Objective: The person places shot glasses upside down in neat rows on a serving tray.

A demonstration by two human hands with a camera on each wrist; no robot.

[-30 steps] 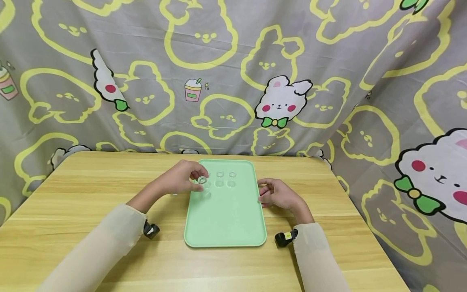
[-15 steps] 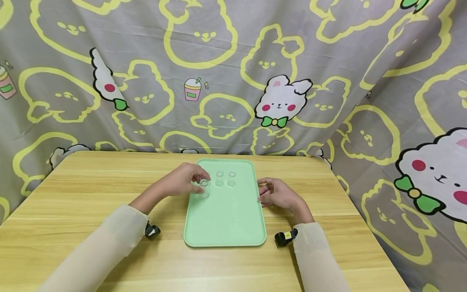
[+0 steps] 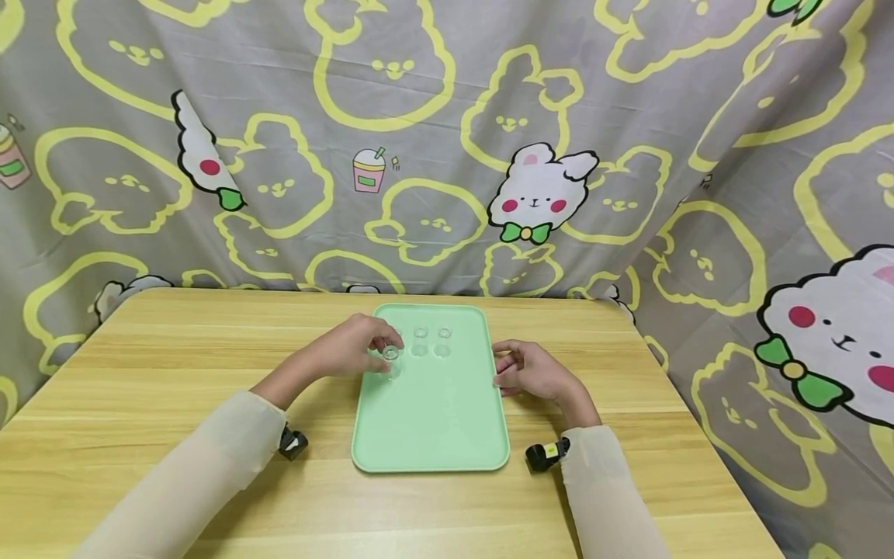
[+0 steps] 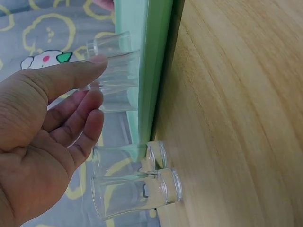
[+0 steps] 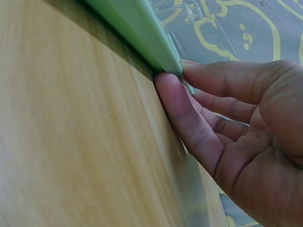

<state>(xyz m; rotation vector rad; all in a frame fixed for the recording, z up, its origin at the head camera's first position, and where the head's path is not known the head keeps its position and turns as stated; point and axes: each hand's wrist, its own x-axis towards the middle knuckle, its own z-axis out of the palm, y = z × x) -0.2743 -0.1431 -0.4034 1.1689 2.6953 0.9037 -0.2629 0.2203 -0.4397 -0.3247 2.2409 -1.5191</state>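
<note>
At the left side of the light green tray [image 3: 433, 419], my left hand [image 3: 352, 345] pinches a small clear glass [image 3: 391, 354] by its upper part, between thumb and fingers. The glass is upright over the tray; whether its base touches the surface is hard to tell. Behind it, several more clear glasses stand in two short rows, among them one far right glass [image 3: 445, 333]. The left hand partly covers the leftmost ones. My right hand [image 3: 534, 373] grips the tray's right rim, with fingertips [image 5: 173, 90] against the edge in the right wrist view.
In the left wrist view, two clear glasses, one of them nearer [image 4: 132, 194], stand on the wooden table [image 4: 236, 118] just outside the tray; the left hand hides them in the head view. A patterned curtain [image 3: 433, 140] hangs behind the table.
My left hand has moved slightly right and toward the body, lowering the glass at the tray's left side. The right hand and the tray stay in place.
</note>
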